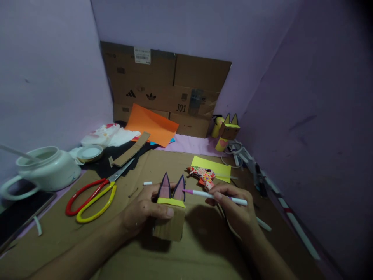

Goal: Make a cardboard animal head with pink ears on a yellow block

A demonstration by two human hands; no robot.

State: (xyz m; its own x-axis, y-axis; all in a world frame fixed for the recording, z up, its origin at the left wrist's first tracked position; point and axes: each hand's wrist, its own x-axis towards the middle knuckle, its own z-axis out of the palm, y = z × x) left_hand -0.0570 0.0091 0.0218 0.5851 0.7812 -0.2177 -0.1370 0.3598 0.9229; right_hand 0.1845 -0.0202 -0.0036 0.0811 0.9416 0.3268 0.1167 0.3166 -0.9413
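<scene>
My left hand [148,208] grips a small cardboard box [170,225] with a yellow strip along its top edge. Two pointed ears [164,187] rise from it, purplish inside and edged in dark lines. Pinched in my right hand [231,204] is a white felt-tip marker [204,193]; its purple tip meets the right-hand ear. Behind the box lies a small white marker cap [147,183]. A glue gun [204,175] with a flowered pattern rests beyond my right hand, partly on yellow paper [224,170].
Scissors [96,198] with red and yellow handles lie left on the cardboard sheet [122,249]. A white pot [46,167] stands far left by a dark flat device [26,210]. Orange paper [151,124] leans behind; a similar eared figure [229,130] stands back right.
</scene>
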